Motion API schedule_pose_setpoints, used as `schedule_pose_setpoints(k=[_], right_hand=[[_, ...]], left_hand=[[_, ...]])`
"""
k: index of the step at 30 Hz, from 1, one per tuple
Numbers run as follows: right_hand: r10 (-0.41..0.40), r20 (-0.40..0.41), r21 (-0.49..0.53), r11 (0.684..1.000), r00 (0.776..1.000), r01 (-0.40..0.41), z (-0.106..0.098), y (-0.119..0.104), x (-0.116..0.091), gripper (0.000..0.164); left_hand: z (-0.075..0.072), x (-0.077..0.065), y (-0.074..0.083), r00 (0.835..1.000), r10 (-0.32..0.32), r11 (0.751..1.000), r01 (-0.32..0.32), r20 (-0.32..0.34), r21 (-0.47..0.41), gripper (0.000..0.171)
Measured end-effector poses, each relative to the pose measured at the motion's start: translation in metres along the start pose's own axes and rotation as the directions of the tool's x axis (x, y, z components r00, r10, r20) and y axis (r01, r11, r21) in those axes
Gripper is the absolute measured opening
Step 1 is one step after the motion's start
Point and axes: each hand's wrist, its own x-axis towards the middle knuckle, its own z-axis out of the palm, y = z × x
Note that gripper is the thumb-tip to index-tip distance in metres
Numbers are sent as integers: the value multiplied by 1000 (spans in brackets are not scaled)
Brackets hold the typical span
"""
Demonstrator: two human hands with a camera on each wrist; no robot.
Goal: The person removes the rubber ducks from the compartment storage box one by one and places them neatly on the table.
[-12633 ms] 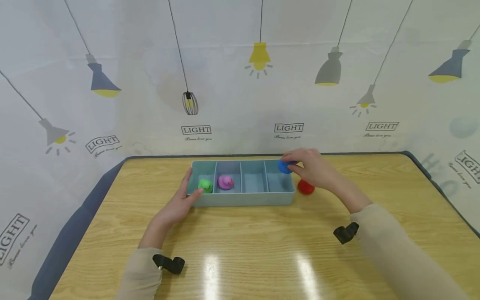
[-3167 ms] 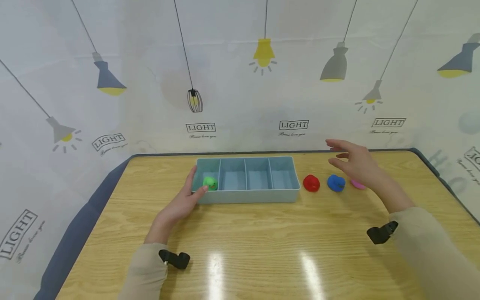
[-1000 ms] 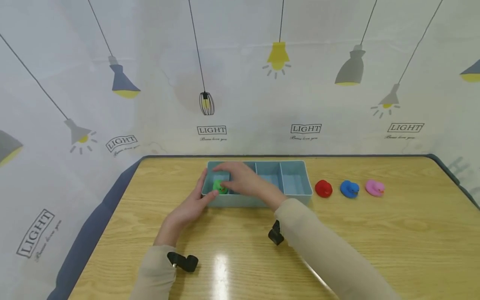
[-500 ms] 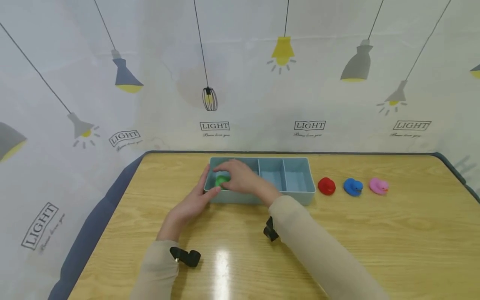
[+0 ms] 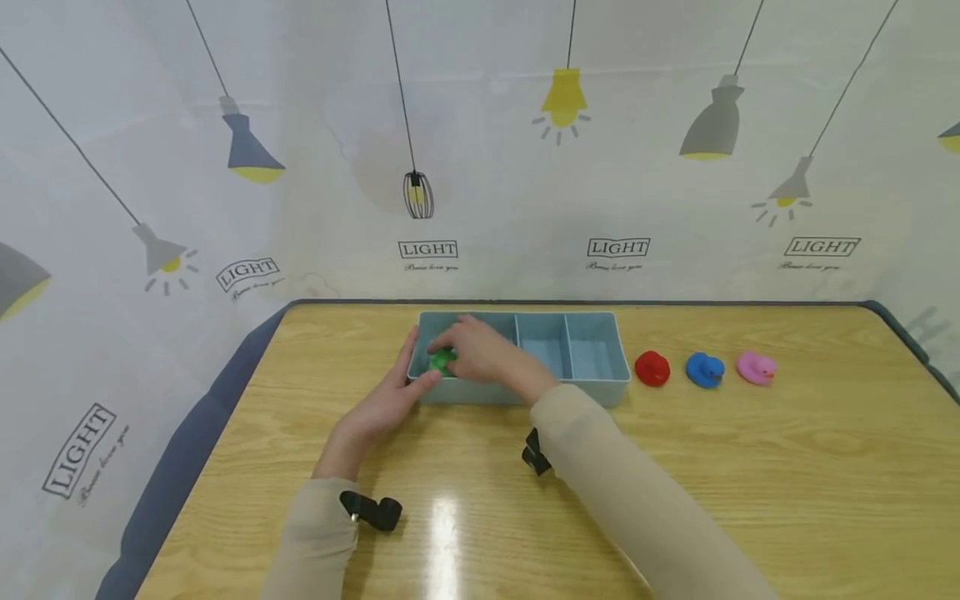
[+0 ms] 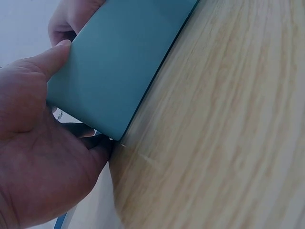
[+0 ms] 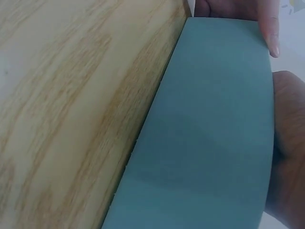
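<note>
A light blue-grey divided box (image 5: 525, 392) stands on the wooden table, its compartments in a row. My left hand (image 5: 382, 404) grips its left end, thumb at the front rim and fingers along the end wall. My right hand (image 5: 483, 350) reaches into the leftmost compartment and grips a green toy duck (image 5: 441, 361), which the fingers partly cover. To the right of the box a red toy duck (image 5: 652, 368), a blue toy duck (image 5: 705, 370) and a pink toy duck (image 5: 756, 367) sit in a row. In the right wrist view the front wall (image 7: 205, 119) hides the duck.
Behind the table (image 5: 465, 467) hangs a pale cloth (image 5: 495, 183) printed with lamps. The two right compartments (image 5: 596, 346) show bare floors. A black wrist camera (image 5: 371, 511) is strapped to the left sleeve.
Over the last seconds the purple-pink and blue ducks went to the table on the right. My right hand came from there into the left compartment, and its fingers have now closed around the green duck.
</note>
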Motion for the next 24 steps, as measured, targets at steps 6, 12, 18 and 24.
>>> schedule_pose_setpoints(k=[6, 12, 18, 24], right_hand=[[-2, 14, -15, 1000, 1000, 2, -2, -2, 0, 33], [-30, 11, -24, 999, 1000, 30, -1, 0, 0, 30], [-56, -45, 36, 998, 997, 58, -5, 1, -2, 30], [-65, -137, 116, 990, 988, 81, -19, -1, -10, 32]], left_hand=[[-1, 1, -2, 1000, -4, 1000, 4, 4, -3, 81], [0, 2, -2, 1000, -8, 1000, 8, -2, -6, 81], [0, 3, -2, 1000, -14, 1000, 14, -12, 4, 81], [0, 3, -2, 999, -37, 999, 38, -25, 9, 81]])
